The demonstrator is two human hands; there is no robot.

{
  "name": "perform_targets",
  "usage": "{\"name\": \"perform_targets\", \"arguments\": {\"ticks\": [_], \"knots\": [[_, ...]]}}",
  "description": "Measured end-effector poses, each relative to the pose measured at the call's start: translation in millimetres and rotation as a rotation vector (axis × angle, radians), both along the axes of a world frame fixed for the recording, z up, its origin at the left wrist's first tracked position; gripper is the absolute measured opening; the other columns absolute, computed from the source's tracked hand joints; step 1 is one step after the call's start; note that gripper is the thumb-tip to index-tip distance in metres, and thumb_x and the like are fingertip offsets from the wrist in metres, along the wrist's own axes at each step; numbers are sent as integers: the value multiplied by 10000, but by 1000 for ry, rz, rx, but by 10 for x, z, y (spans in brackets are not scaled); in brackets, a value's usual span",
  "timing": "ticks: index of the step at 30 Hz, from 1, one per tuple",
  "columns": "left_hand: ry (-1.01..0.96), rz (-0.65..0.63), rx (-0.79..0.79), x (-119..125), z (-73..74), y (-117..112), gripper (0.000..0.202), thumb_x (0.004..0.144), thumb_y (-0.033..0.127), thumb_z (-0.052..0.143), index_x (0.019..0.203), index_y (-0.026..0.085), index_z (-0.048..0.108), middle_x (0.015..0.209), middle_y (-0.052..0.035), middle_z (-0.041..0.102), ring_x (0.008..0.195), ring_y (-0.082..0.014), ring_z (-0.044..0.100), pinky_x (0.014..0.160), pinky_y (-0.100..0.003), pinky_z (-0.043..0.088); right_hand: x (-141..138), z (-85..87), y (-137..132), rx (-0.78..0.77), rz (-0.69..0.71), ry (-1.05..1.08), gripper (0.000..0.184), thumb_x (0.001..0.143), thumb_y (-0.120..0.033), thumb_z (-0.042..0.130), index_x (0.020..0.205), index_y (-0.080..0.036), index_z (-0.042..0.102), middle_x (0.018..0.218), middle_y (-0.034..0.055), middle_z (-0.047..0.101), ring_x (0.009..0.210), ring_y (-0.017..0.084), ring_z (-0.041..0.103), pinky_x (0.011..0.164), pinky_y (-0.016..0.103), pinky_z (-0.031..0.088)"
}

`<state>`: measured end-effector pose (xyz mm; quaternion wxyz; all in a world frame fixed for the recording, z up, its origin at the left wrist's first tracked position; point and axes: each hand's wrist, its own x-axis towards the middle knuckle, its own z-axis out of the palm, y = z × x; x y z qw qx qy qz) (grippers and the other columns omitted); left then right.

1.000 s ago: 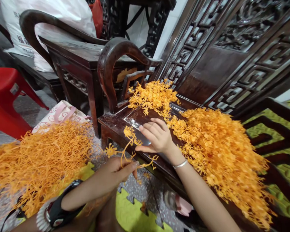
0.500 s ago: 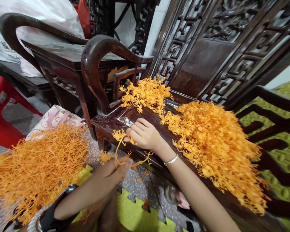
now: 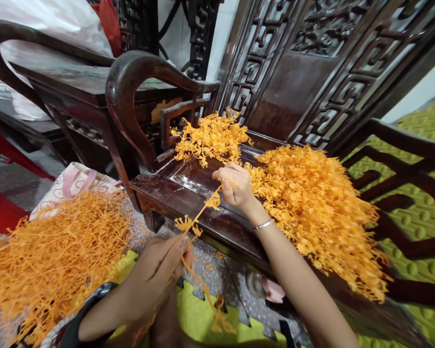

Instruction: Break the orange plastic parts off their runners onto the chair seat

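An orange plastic stem with flower-shaped pieces (image 3: 205,208) is stretched taut between my two hands. My left hand (image 3: 166,263) pinches its lower part, and a loose orange strand (image 3: 203,285) hangs below the fingers. My right hand (image 3: 237,186) is closed on the upper end, above the seat of a dark carved wooden chair (image 3: 159,191). Small orange pieces show among the right fingers. Beyond that hand, a smaller pile of orange flower pieces (image 3: 213,137) lies on the seat; a much larger pile (image 3: 311,208) spreads to the right.
A heap of orange stems (image 3: 65,241) covers the floor at left, against a white bag with pink handles (image 3: 74,183). A red stool (image 3: 3,193) stands beyond it. Yellow foam mat (image 3: 195,314) lies below my hands. A wooden side table (image 3: 79,87) adjoins the chair's arm.
My right hand has moved up and to the right, pulling the stem taut from my left hand. A loose strand now dangles below the left hand. The view has shifted slightly.
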<state>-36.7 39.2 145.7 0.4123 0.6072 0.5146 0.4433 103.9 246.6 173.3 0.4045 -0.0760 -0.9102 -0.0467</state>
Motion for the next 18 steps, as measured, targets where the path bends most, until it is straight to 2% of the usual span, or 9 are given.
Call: {"name": "perform_targets", "arguments": {"ticks": [3,5,7,10,12,14,18], "knots": [[89,-61,45,-84,-7,-87,430,971,363,262,653,188,492,539,28,445,508,-106,400,536,-235,318,25,37,97,-173,-19,91,540,946,-499,180,769,-205,596,605,25,580,526,144,510,621,321,429],[142,-96,75,-163,-9,-163,420,968,349,291,649,184,510,576,15,501,543,-109,437,571,-230,344,162,143,227,-283,-124,316,556,943,-522,139,779,-209,568,583,16,550,488,134,503,542,296,408],[125,-83,96,-238,-7,-222,425,969,354,293,647,183,513,587,13,518,539,-106,434,551,-220,341,394,299,358,-296,-336,616,558,952,-477,73,813,-203,539,596,22,536,475,135,497,497,283,380],[32,-42,96,-299,-8,-236,441,973,357,274,656,185,528,561,23,500,497,-97,389,486,-210,301,745,500,464,-148,-756,891,455,962,-358,105,976,-181,525,706,56,582,640,178,567,671,352,427],[-12,-31,70,-295,-16,-206,430,964,372,311,662,184,551,564,20,501,501,-97,383,483,-211,292,881,533,486,-51,-961,823,356,932,-237,192,1141,-163,470,823,75,608,798,210,581,817,420,400],[-81,1,19,-263,-30,-166,428,950,411,342,666,179,563,541,22,469,488,-96,353,472,-215,274,937,474,515,-20,-1127,632,375,842,-139,316,1184,-148,470,957,101,606,946,242,552,897,468,355],[-285,114,-85,-171,-48,-102,436,930,492,342,719,173,550,489,59,311,448,-84,250,450,-216,214,974,255,640,-191,-1442,142,243,715,-115,455,865,-105,647,1041,168,582,1112,342,440,955,582,267]]}}
